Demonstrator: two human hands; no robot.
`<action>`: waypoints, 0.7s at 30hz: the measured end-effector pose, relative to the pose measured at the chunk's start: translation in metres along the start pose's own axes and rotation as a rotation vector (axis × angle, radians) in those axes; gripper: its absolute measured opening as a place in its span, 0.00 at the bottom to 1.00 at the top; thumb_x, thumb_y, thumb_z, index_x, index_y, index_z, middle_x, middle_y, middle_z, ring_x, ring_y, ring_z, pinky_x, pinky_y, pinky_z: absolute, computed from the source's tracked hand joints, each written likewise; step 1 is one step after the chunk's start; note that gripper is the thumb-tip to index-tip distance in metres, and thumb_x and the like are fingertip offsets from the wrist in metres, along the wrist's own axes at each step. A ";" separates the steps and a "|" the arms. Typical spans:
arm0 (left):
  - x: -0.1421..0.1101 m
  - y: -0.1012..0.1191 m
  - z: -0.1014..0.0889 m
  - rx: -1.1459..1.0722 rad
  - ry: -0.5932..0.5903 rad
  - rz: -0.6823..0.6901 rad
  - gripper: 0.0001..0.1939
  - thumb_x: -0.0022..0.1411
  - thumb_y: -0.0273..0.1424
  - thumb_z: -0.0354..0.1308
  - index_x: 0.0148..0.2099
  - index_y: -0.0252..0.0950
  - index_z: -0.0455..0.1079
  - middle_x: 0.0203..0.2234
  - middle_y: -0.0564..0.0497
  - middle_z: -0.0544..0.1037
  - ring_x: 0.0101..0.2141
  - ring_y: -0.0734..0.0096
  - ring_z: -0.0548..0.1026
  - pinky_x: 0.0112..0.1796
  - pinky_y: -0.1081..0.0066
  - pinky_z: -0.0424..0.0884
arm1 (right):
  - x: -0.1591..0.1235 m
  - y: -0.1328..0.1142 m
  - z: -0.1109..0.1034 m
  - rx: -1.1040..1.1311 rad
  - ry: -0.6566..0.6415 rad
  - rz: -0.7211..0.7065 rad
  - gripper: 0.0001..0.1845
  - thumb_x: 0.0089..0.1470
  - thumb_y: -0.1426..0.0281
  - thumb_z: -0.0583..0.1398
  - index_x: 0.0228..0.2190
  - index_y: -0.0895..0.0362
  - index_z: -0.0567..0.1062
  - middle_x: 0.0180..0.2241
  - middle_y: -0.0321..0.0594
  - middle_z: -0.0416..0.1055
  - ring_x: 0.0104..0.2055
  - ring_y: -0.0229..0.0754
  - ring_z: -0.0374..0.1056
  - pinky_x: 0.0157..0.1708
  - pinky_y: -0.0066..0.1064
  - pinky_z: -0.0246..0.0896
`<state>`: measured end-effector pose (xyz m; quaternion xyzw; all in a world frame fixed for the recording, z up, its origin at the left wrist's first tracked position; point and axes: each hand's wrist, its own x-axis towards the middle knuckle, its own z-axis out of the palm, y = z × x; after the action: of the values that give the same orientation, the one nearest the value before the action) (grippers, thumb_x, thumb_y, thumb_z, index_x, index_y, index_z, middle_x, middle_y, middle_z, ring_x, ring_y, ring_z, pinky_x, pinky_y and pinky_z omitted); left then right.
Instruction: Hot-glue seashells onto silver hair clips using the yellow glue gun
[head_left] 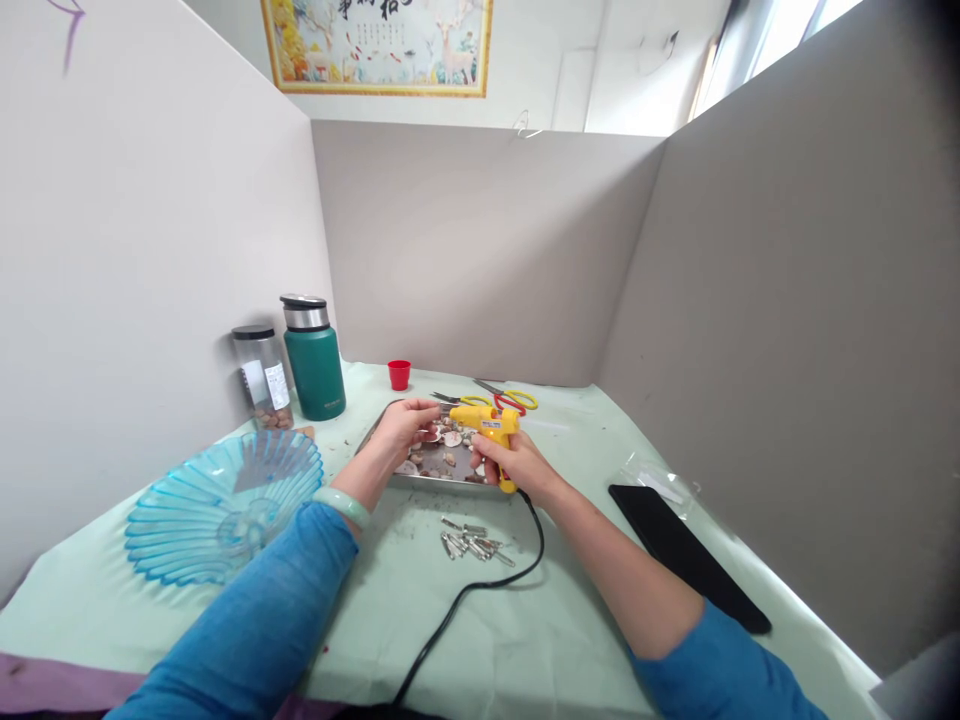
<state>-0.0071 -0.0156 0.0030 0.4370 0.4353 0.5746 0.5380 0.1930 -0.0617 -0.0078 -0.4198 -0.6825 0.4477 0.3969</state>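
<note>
Blue sleeves (255,610) lead to the hands: the right hand (514,462) grips a yellow glue gun (491,425), the left hand (406,424) pinches an unclear small item (445,409) near its nozzle; below sits a tray (450,484).

1. A smooth, pale green bangle (343,506) circles the wrist, between the bare left hand (409,425) and the blue left sleeve (281,590).
2. That sleeve, softly creased, ends just beside the bangle.
3. Well to the bangle's right, the right sleeve (724,665) is blue too.
</note>
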 end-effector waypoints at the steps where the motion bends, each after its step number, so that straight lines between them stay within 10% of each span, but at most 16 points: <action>1: 0.000 0.000 0.000 0.001 -0.002 0.000 0.12 0.43 0.24 0.69 0.32 0.30 0.71 0.21 0.52 0.73 0.18 0.79 0.69 0.24 0.74 0.69 | 0.000 -0.001 0.000 -0.002 0.002 0.000 0.23 0.52 0.52 0.58 0.23 0.59 0.76 0.12 0.34 0.65 0.16 0.32 0.58 0.19 0.25 0.52; 21: 0.003 -0.004 -0.002 0.026 -0.023 0.014 0.16 0.41 0.28 0.70 0.33 0.30 0.71 0.21 0.53 0.73 0.18 0.79 0.68 0.23 0.75 0.68 | 0.001 0.002 0.000 0.016 0.003 0.003 0.23 0.51 0.50 0.58 0.23 0.58 0.75 0.12 0.34 0.65 0.15 0.32 0.58 0.18 0.25 0.52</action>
<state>-0.0078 -0.0125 -0.0014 0.4535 0.4337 0.5674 0.5332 0.1928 -0.0599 -0.0097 -0.4184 -0.6778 0.4531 0.4003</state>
